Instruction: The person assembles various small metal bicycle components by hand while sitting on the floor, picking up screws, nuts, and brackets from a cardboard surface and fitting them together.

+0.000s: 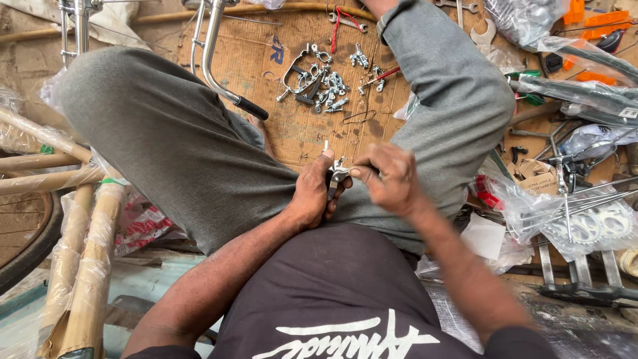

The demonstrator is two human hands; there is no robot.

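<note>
Down in the lap, both hands meet over one small metal fitting (337,174), a shiny clamp-like piece with a thin pin standing up from it, held just above the grey trousers between the knees. The left hand (312,193) is wrapped closed around the lower part of the fitting, thumb up along the side, which looks like a steadying hold so the piece cannot twist. The right hand (392,179) comes in from the other side with fingertips pinched shut on the fitting's near end, the sort of grip you use for turning or seating something tiny; what exactly sits under those fingers is hidden. Working this close to the body keeps a small part from dropping far. Ahead on the floor, a sheet of cardboard (292,133) serves as the work surface, and a cluster of loose nuts, bolts and brackets (319,83) lies spread on it within easy reach, well apart from the hands. A chrome handlebar (216,63) with a black grip crosses the cardboard to the left. Paper-wrapped frame tubes (80,266) lean at the far left, and plastic bags of spokes and sprockets (578,213) crowd the right side, seemingly staged as parts supply.
</note>
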